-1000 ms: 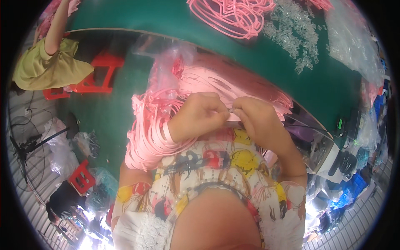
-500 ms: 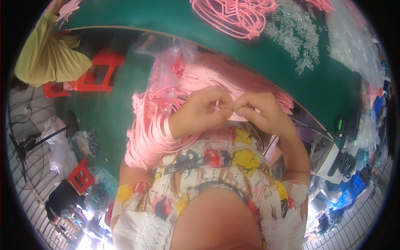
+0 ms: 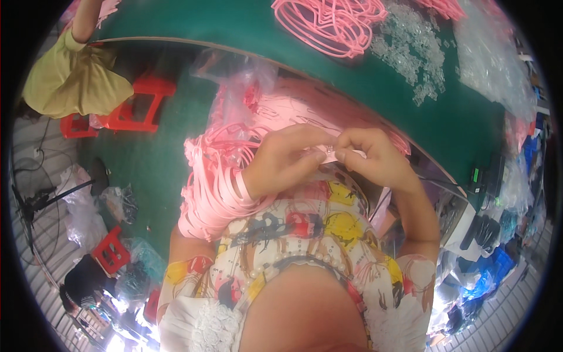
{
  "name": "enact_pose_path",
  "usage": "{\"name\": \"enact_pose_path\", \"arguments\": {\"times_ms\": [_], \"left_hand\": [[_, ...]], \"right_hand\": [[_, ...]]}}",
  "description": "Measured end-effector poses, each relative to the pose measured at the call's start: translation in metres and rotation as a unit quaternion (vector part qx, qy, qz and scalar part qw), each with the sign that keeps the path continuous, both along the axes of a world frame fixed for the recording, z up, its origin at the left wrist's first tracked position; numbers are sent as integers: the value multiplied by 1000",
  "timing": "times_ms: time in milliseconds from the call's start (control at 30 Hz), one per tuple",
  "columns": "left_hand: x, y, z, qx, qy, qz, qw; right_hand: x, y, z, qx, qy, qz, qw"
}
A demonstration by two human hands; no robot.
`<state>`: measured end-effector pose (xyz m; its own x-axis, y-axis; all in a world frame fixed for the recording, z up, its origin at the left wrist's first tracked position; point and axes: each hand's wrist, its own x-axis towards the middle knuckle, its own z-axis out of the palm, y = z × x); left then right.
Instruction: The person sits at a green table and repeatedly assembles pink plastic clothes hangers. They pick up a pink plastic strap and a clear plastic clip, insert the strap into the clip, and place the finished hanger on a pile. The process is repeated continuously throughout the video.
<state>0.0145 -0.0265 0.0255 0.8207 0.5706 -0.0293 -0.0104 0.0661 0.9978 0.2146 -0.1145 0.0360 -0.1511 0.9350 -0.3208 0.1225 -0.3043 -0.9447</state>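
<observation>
In front of my chest both hands meet at the fingertips. My left hand pinches with thumb and forefinger, and my right hand pinches right beside it. Between their tips shows a small clear plastic piece, partly covered by the fingers. Its exact shape is too small to tell. A thick bunch of pink straps is looped around my left forearm, up to the wrist. Behind my hands, below the table edge, lie more flat pink straps with clear plastic wrapping beside them.
On the green table are a tangle of pink loops, a scatter of clear plastic pieces and a large clear bag. A person in a yellow-green top is at the far left, by red stools.
My fingertips have shifted slightly, and the small clear piece now shows between them. The other person's arm at the upper left has moved further into view.
</observation>
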Motion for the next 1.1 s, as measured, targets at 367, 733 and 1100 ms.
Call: {"name": "enact_pose_path", "arguments": {"times_ms": [367, 733, 1100], "left_hand": [[-2, -11, -6, -33, 39, 38, 998], [7, -9, 5, -263, 77, 52, 960], [-5, -4, -5, 305, 52, 67, 949]], "right_hand": [[-18, -4, -9, 232, -137, -107, 957], [-21, 3, -19, 396, -254, -105, 876], [-30, 0, 2, 318, -276, -74, 904]]}}
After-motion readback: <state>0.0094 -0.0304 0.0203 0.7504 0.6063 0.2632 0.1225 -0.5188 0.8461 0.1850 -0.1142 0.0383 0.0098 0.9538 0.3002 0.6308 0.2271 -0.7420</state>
